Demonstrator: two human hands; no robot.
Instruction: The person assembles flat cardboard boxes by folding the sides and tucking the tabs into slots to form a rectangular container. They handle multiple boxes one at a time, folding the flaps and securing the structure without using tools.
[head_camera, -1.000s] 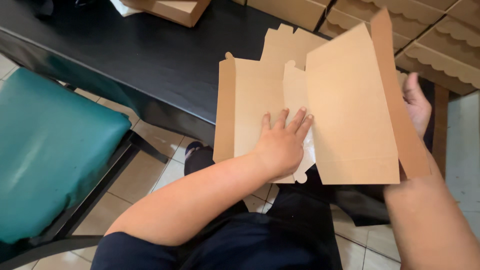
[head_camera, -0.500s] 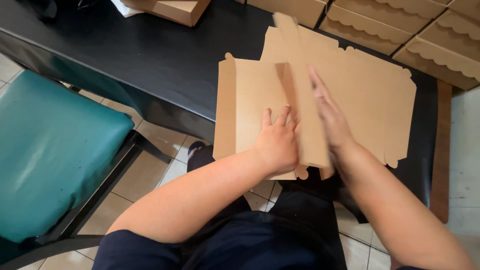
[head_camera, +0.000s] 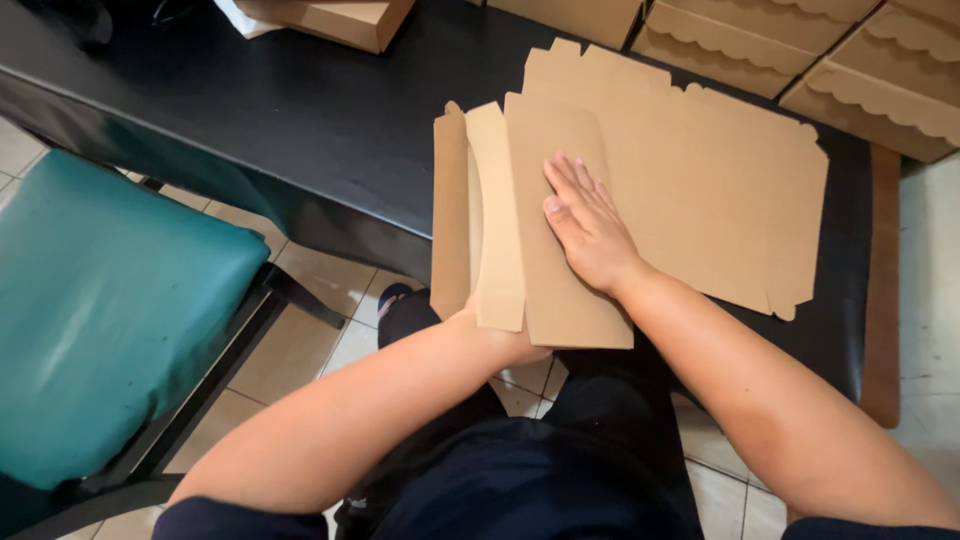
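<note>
- Your right hand (head_camera: 585, 225) lies flat, palm down, fingers straight and close together, pointing away from you, thumb tucked alongside.
- Right forearm runs back from it toward your lower right, bare.
- Your left hand (head_camera: 510, 340) is mostly hidden; only the wrist and heel show.
- Left forearm angles in from your lower left, bare, wrist just below the right hand.
</note>
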